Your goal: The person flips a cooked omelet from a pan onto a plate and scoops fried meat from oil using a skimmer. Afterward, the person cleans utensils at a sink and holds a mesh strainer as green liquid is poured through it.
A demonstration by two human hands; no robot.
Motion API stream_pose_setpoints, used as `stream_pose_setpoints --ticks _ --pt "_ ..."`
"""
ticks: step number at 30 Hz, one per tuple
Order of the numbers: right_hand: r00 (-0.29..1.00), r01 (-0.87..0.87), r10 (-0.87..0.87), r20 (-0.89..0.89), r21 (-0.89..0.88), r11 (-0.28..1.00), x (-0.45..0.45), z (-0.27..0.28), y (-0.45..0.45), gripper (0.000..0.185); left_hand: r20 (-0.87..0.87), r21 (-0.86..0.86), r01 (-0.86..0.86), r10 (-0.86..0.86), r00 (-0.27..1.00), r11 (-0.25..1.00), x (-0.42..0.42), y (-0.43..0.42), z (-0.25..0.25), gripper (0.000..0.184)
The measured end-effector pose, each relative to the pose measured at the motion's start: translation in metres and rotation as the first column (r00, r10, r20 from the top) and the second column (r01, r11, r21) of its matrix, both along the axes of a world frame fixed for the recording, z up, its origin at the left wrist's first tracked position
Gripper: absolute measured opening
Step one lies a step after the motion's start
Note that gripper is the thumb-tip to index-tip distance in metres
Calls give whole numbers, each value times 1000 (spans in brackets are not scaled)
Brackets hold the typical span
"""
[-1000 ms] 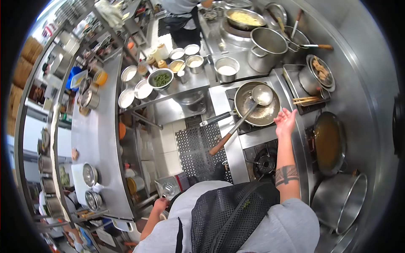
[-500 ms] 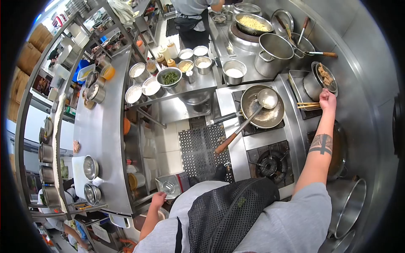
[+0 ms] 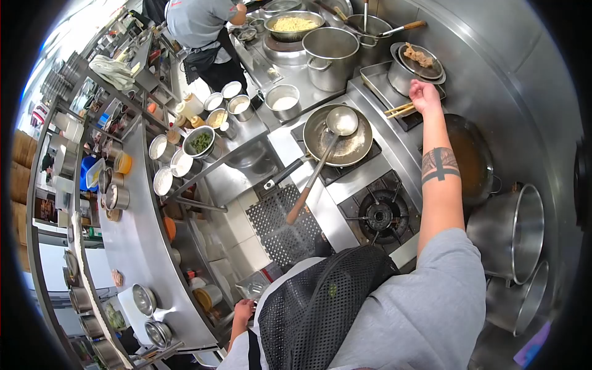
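Observation:
My right hand [image 3: 425, 97] is stretched toward the back right, at the near rim of a strainer [image 3: 430, 66] that rests tilted on a metal pot [image 3: 399, 78]. Brown fried pieces [image 3: 419, 55] lie in the strainer. The fingers are curled, and whatever they grip is hidden. Beside the wrist, a pair of wooden chopsticks [image 3: 399, 111] lies across the edge of a metal tray [image 3: 371, 75]. Low at my side, my left hand [image 3: 243, 312] is closed beside a clear container [image 3: 253, 286]; I cannot see anything in it.
A wok [image 3: 314, 146] with a ladle [image 3: 343, 121] in it sits on the stove, near a bare burner [image 3: 381, 211]. Brown liquid fills a large pan [image 3: 472, 157] under my right arm. A co-worker [image 3: 200, 28] stands at the far end. Seasoning pots [image 3: 282, 102] line the counter.
The view has swung right, so the stove sits further left. My right hand stays by the strainer, its fingers looking slightly looser. My left hand remains low at my side.

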State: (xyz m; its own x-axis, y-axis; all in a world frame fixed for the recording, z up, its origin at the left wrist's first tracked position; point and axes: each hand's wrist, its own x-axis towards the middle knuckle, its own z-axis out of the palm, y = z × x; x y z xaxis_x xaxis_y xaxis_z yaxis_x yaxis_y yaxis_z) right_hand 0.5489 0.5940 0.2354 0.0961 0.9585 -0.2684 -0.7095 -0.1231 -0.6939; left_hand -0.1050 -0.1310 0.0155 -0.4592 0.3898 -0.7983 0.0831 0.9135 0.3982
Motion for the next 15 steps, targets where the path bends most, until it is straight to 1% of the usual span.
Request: stream_pose_setpoints --ticks 1,3,4,5,7,8,9,10,11,12,13,14,15 --pt "1000 -4 4 0 -4 1000 6 -3 4 20 33 -10 -57 57 998 998 2 -5 2 30" --pt "996 -75 82 -40 155 985 19 -10 10 11 46 11 -78 77 996 997 5 -8 5 30" --pt "997 9 0 -74 115 993 9 2 1 5 63 24 -105 104 993 994 3 -14 -1 28" --pt "998 5 3 -70 114 993 4 7 -8 5 80 36 -136 132 988 990 0 -17 -8 27" --pt "995 72 -78 60 93 993 -7 10 -20 11 89 52 -134 129 988 990 -5 -18 -23 25" --pt "990 117 -118 73 16 993 -10 6 -18 15 95 68 -134 128 987 989 1 -26 -27 23" --pt "999 34 -34 6 -3 999 -1 -4 -11 19 23 85 0 -2 1000 996 11 -15 0 22" --pt "996 13 -20 -87 -88 996 5 -8 -6 24 -48 92 130 -126 991 987 34 17 57 22" --pt "987 -71 61 -150 -57 996 33 -30 14 28 -96 71 195 -187 978 978 35 25 55 26" --pt "959 -266 276 -67 137 954 77 -67 51 26 -128 52 248 -240 962 967 29 19 37 30" --pt "999 -35 36 39 -27 999 50 -38 36 21 -161 22 296 -289 944 955 26 12 24 34" --pt "981 -9 2 195 33 999 15 -4 7 20 -204 -11 359 -353 913 933 28 8 14 39" --pt "769 -465 538 -345 276 841 112 -91 107 19 -266 57 498 -468 843 865 23 1 -2 41"
